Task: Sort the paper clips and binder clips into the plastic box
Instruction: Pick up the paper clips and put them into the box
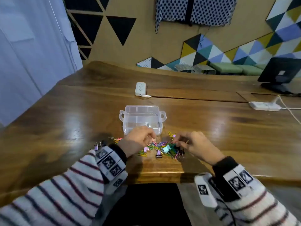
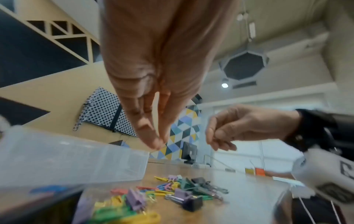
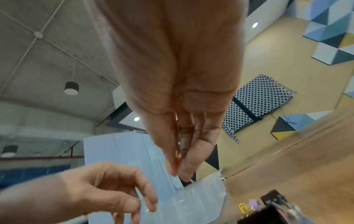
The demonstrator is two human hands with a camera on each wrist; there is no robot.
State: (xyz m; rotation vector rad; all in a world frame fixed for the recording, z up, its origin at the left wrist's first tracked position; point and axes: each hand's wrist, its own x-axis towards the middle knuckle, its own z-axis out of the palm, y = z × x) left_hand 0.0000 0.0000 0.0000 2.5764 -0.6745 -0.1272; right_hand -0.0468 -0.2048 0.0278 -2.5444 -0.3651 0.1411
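A clear plastic box [image 1: 141, 107] with dividers stands open on the wooden table, just behind both hands. In front of it lies a pile of coloured paper clips and binder clips [image 1: 162, 148], also seen low in the left wrist view [image 2: 172, 192]. My left hand [image 1: 153, 138] hovers at the box's near wall with thumb and fingertips pinched [image 2: 158, 145]. The right wrist view shows a thin glinting wire loop between its thumb and forefinger [image 3: 147, 207]. My right hand [image 1: 175, 141] is over the right side of the pile, fingertips pressed together [image 3: 178, 174]. Whether it holds a clip is hidden.
A purple binder clip [image 1: 97, 145] lies apart at the left, by my left sleeve. A black binder clip [image 1: 158, 156] sits near the table's front edge [image 1: 154, 178]. Two white power strips [image 1: 140, 88] [image 1: 264, 106] and a monitor [image 1: 280, 70] stand farther back.
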